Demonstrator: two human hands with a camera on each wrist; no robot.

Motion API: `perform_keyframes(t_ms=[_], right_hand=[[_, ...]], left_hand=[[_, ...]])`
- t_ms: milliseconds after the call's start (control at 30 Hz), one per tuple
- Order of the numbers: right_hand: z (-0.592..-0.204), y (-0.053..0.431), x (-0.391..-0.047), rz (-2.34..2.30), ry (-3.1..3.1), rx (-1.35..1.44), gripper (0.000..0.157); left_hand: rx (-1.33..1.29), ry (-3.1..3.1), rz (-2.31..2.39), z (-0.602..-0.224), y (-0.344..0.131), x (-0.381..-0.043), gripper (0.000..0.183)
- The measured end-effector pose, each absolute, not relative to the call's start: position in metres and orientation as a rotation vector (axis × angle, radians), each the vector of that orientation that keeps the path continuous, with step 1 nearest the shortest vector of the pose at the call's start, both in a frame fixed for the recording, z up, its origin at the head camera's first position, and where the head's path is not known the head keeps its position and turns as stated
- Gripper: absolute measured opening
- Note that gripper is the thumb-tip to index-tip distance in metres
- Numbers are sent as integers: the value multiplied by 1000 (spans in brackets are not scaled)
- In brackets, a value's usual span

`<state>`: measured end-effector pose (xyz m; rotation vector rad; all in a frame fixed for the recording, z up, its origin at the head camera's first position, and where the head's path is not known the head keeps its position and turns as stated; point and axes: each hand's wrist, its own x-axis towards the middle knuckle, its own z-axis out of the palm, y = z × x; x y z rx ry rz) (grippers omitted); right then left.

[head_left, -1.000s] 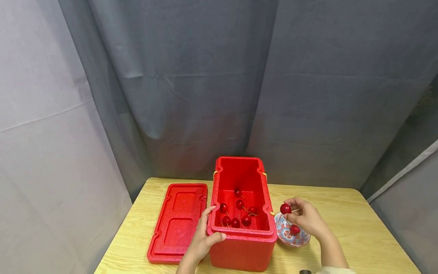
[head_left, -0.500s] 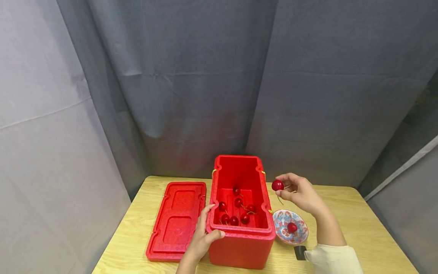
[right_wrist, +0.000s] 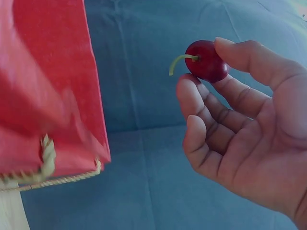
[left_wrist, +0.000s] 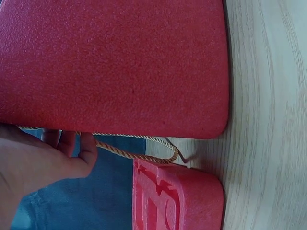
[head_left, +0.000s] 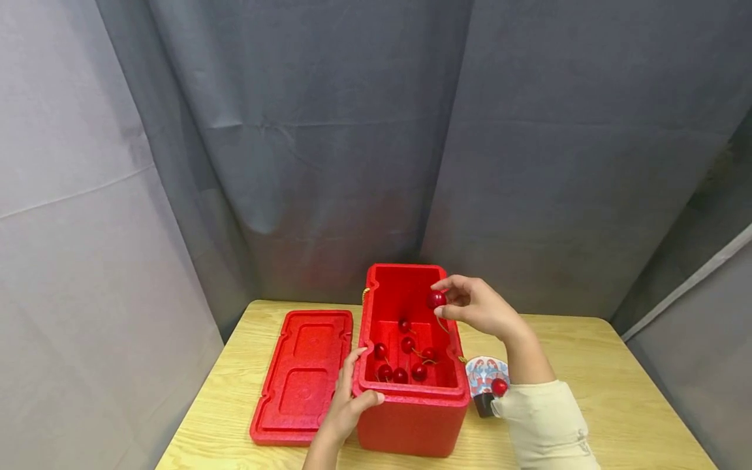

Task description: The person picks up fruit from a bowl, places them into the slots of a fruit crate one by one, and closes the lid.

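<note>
In the head view my right hand [head_left: 478, 307] pinches a dark red cherry [head_left: 436, 299] between thumb and fingertips, over the right side of an open red foam box [head_left: 411, 424]. The right wrist view shows this cherry [right_wrist: 206, 62] with its short green stem pointing away from the palm. Several cherries with stems [head_left: 408, 344] lie on the box floor. My left hand [head_left: 345, 408] grips the near left part of the box, thumb on the front rim and fingers along the left side. A patterned bowl [head_left: 483, 371] beside the box holds one cherry [head_left: 499, 387], partly hidden by my right sleeve.
A red lid [head_left: 302, 378] lies flat on the wooden table [head_left: 617, 391], left of the box. Yellow rope handles [left_wrist: 129, 154] hang at the box's sides. A grey curtain [head_left: 329, 163] stands behind the table. A small black object [head_left: 484, 405] sits by my right cuff.
My right hand has lifted the cherry from the bowl and carried it leftward to above the box. My left hand keeps its grip on the box.
</note>
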<state>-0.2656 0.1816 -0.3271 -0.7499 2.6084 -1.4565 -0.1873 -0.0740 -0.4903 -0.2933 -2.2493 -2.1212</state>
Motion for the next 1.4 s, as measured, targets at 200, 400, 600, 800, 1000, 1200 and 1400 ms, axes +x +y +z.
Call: perform_keyframes(t_ms=[200, 400, 600, 800, 1000, 1200, 1400], right_hand=[[-335, 166, -280, -1413, 2566, -761, 33], [-339, 153, -293, -1338, 2542, -753, 33], [-342, 139, -305, -1285, 2466, -690, 35], [-349, 131, -321, -1313, 2379, -537, 32], [-359, 129, -332, -1259, 2371, -414, 30], [-364, 126, -338, -1234, 2394, -355, 29], [-358, 126, -334, -1204, 2421, -379, 32]], left_hand=[[-282, -2254, -2119, -492, -74, -187, 80], [-281, -2266, -2107, -492, -75, -188, 78], [-265, -2277, -2095, -492, -79, -183, 79], [-250, -2272, -2097, -490, -80, -184, 78], [-233, -2292, -2088, -491, -80, -183, 79], [-246, -2292, -2101, -492, -80, -185, 79], [-227, -2293, -2111, -494, -79, -184, 78]])
